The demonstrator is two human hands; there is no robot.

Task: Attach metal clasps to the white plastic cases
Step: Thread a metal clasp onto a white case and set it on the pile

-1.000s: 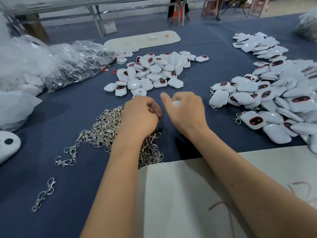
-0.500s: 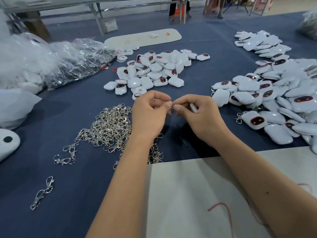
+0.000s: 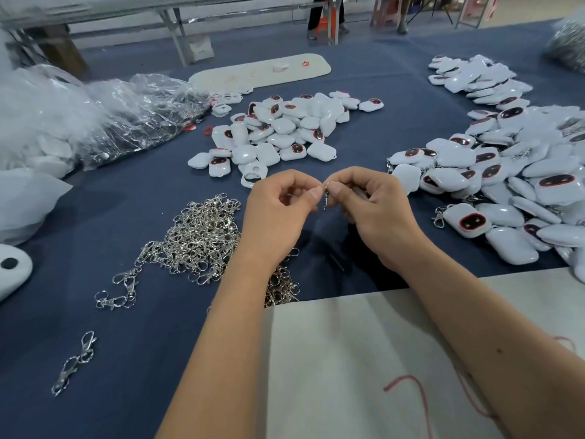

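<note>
Centre frame: left hand (image 3: pixel 278 213) and right hand (image 3: pixel 376 210) meet fingertip to fingertip, both pinching one clasp (image 3: pixel 325 198) that hangs between them. Right palm seems to hide a case; cannot confirm.

Judgement: keep the clasp ring steady, then thread it through the case loop without twisting.

Clasp heap (image 3: pixel 202 242) left of centre. Bare cases (image 3: pixel 278 131) upper centre; clasped cases (image 3: pixel 493 172) right. Clear bag (image 3: pixel 126 118), upper left, contents unclear.

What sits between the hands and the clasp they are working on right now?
Nothing visible. The left hand and right hand meet at the metal clasp, which hangs between their fingertips above the blue table.
</note>
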